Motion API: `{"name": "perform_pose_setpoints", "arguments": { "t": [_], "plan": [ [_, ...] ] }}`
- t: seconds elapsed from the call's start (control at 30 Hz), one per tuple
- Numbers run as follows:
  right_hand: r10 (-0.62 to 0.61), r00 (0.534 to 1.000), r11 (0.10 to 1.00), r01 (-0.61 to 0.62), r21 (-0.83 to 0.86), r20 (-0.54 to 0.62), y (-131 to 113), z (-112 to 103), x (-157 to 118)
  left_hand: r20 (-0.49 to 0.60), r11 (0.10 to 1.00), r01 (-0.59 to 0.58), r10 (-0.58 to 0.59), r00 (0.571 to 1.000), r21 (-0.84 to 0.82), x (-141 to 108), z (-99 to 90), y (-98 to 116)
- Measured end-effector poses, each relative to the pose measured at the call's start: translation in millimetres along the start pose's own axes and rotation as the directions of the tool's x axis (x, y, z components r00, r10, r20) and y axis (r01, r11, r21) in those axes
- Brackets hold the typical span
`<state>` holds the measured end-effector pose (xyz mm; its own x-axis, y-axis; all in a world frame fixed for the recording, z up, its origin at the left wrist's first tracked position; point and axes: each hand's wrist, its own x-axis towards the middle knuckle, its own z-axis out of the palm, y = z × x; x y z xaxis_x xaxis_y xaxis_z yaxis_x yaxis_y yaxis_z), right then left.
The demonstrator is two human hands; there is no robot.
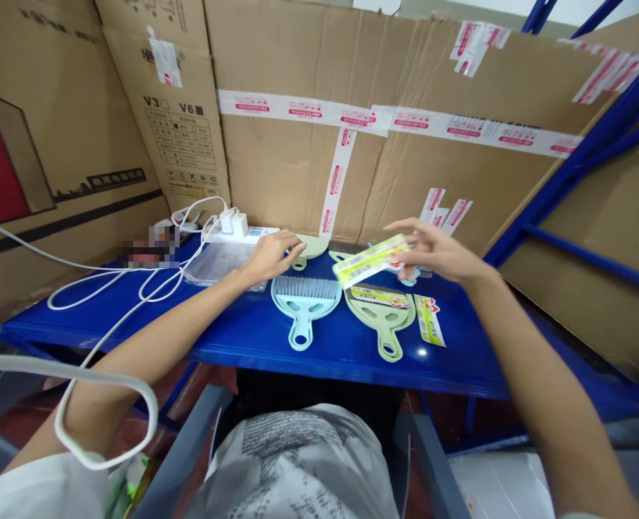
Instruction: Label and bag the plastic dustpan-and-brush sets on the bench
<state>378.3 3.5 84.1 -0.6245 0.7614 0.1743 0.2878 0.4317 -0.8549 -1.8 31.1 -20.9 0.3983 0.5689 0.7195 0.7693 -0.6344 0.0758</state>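
In my right hand (424, 252) is a yellow-green and white label card (367, 261), raised above the table and tilted. My left hand (276, 254) has its fingers apart beside a pale green dustpan (313, 247) at the back; whether it touches the pan cannot be seen. A light blue dustpan and brush set (301, 310) lies in front of it. To the right, a green dustpan set (387, 328) carries a label across its top. Another label card (430, 321) lies flat beside that set. More brush parts, partly hidden, sit behind the raised card.
A white power strip (257, 234) with chargers stands at the back left, near clear plastic bags (222, 263). White cables (151, 295) loop over the blue table (233, 346). Cardboard walls (287, 166) and a blue metal frame (562, 180) surround it.
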Motion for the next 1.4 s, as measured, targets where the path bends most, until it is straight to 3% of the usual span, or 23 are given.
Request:
{"name": "perform_pose_setpoints", "arguments": {
  "t": [0.07,0.17,0.23,0.3,0.37,0.43,0.57,0.63,0.97,1.4],
  "plan": [
    [0.025,0.993,0.999,-0.030,0.042,0.119,6.1,38.2,33.5,-0.040,0.996,0.073,-0.074,0.996,-0.041,0.7,-1.5,-1.7],
    [0.114,0.988,0.993,-0.118,0.030,0.100,25.9,87.1,69.9,-0.049,0.980,0.150,-0.157,0.986,-0.127,0.9,-1.7,-5.9],
    [0.174,0.984,0.976,-0.167,-0.136,0.038,38.1,108.1,81.2,-0.031,0.976,0.164,-0.170,0.985,-0.146,0.5,-0.9,-7.6],
    [0.165,0.986,0.902,-0.155,-0.402,-0.011,44.9,118.7,82.9,-0.008,0.980,0.151,-0.154,0.988,-0.128,-0.2,0.1,-7.4],
    [0.085,0.995,0.749,-0.095,-0.655,-0.047,45.4,121.4,79.1,0.017,0.987,0.127,-0.126,0.992,-0.094,-0.8,0.7,-5.9],
    [-0.023,0.999,0.616,-0.005,-0.787,-0.024,42.2,120.6,75.2,0.031,0.992,0.106,-0.104,0.994,-0.065,-1.3,0.8,-4.2],
    [-0.138,0.952,0.610,0.300,-0.734,0.274,37.8,121.9,79.8,0.047,0.995,0.097,-0.095,0.994,-0.036,-1.8,0.1,-3.2],
    [-0.129,0.922,0.623,0.362,-0.694,0.365,39.9,125.1,86.2,0.053,0.995,0.101,-0.100,0.994,-0.023,-1.8,-0.3,-3.3],
    [-0.083,0.938,0.576,0.321,-0.752,0.337,50.7,128.3,93.7,0.092,0.995,0.097,-0.096,0.991,-0.015,-1.6,-0.5,-1.9],
    [-0.113,0.936,0.588,0.333,-0.737,0.333,35.5,125.6,84.8,0.091,0.997,0.079,-0.078,0.993,-0.005,-2.4,1.6,-2.8]
  ]
}}
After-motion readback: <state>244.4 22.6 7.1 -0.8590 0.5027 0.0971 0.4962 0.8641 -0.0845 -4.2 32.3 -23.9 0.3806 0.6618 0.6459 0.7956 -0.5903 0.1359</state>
